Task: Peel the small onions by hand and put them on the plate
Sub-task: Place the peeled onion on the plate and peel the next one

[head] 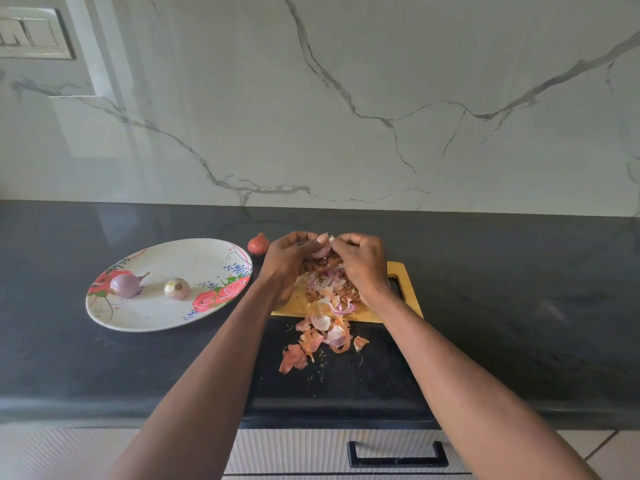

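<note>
Both my hands meet over the wooden cutting board (410,285), holding a small onion (322,250) between them. My left hand (289,261) grips the onion from the left. My right hand (360,259) pinches a piece of its pale skin at the top. An oval white plate (156,317) with a rose pattern lies to the left. On it sit two peeled onions, a purple one (126,285) and a paler one (177,288). One unpeeled reddish onion (258,243) rests on the counter between the plate and my left hand.
A heap of onion skins (323,317) covers the board and spills onto the black counter (519,306) toward me. A marble wall rises behind the counter. Below the counter's front edge is a drawer with a black handle (396,455).
</note>
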